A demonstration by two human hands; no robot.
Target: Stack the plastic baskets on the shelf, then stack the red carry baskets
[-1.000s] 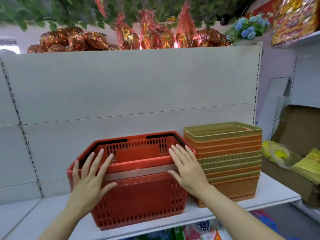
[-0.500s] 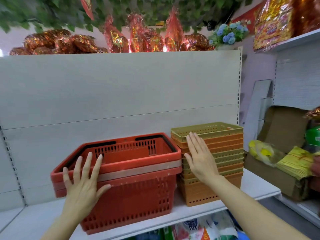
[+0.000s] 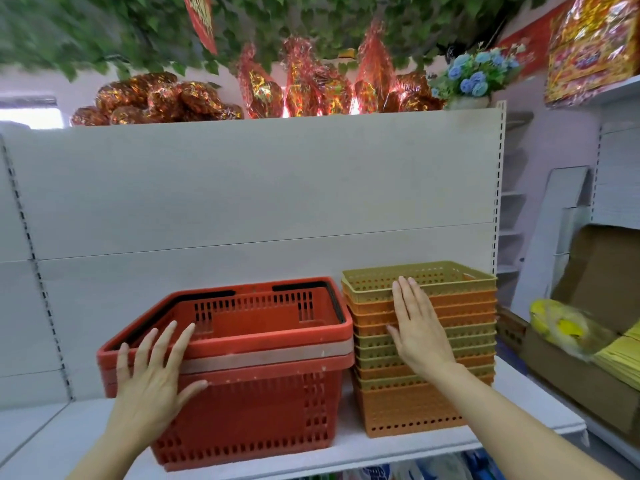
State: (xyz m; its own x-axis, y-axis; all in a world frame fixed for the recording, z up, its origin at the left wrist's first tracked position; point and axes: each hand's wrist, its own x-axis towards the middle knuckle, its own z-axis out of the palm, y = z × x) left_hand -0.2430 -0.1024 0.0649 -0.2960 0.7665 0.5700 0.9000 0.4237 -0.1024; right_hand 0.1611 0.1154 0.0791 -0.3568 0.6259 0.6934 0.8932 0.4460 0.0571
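Pressing flat palms against two basket stacks on the white shelf (image 3: 398, 448).
Left hand (image 3: 154, 382), fingers spread, rests on the nested red carry baskets (image 3: 263, 386); right hand (image 3: 417, 327), fingers straight, touches the olive-and-orange plastic baskets (image 3: 460, 344) just beside them, gripping nothing.

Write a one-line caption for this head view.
Left hand flat on nested red carry baskets, right hand flat against stacked plastic baskets.

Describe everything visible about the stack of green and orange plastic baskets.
The plastic basket stack stands upright on the white shelf, right of the red carry baskets. Shallow perforated baskets, olive-green and orange, are nested, with a green one on top and a taller orange one at the bottom. The right hand lies flat against its front.
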